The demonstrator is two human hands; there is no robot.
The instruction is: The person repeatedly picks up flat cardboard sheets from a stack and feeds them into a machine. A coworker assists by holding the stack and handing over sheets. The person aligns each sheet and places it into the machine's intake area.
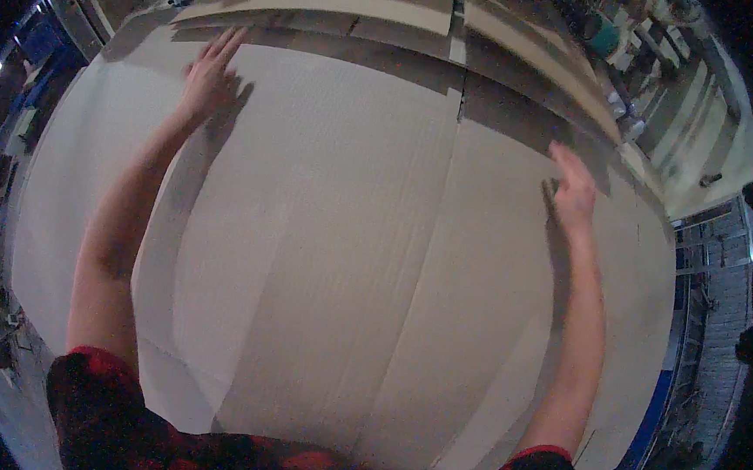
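Observation:
A large sheet of brown cardboard [333, 232] spreads out before me, with a crease running from front to back right of its middle. Both my arms reach forward over it. Near its far left edge, my left hand [211, 79] has its fingers stretched out, just beside the raised far flap [340, 7]. My right hand [573, 192] is over the right part, fingers extended and a little blurred, close to the right far flap [529, 49]. Neither hand holds anything. Shadows lie beside both arms; whether the palms touch the cardboard I cannot tell.
Layered cardboard flaps with a slot [458, 22] between them rise at the far side. Cluttered items, among them a green round object [602, 34], stand at the far right. A grey slatted structure [717, 302] is on the right, dim equipment on the left.

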